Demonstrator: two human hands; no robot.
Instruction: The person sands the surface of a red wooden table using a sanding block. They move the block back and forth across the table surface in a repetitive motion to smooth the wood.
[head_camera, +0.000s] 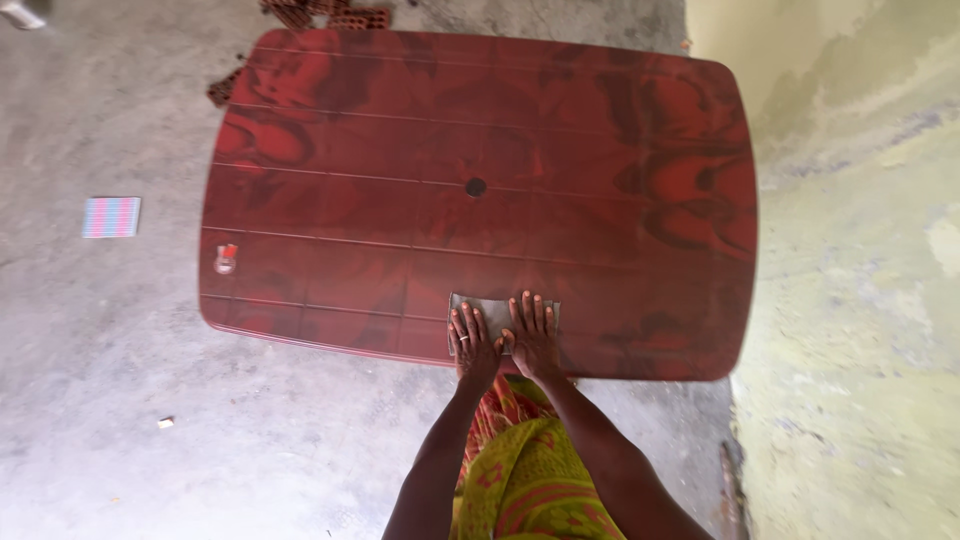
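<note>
- On the near edge of the red plastic table (600, 150), a small grey-brown cloth (492, 309) lies flat, close to the rim that faces me.
- My left hand (472, 345) rests palm down on the left part of the cloth, fingers spread and pointing away from me; a ring shows on one finger.
- My right hand (532, 335) lies palm down on the right part of the cloth, fingers straight and a little apart.
- Both hands sit side by side, thumbs nearly touching, pressed flat on the cloth and not closed around it.
- A dark round hole (475, 187) marks the middle of the table, well beyond my fingertips.
- Near the table's left end sits a small red and white sticker (226, 258).
- Off to the left, on the grey concrete floor (120, 400), lies a small striped pink and blue square (111, 217).
- Beyond the far edge of the table I see some red bricks (330, 14) on the floor.
- Below my arms, my yellow-green and orange patterned garment (525, 480) fills the bottom of the view.
</note>
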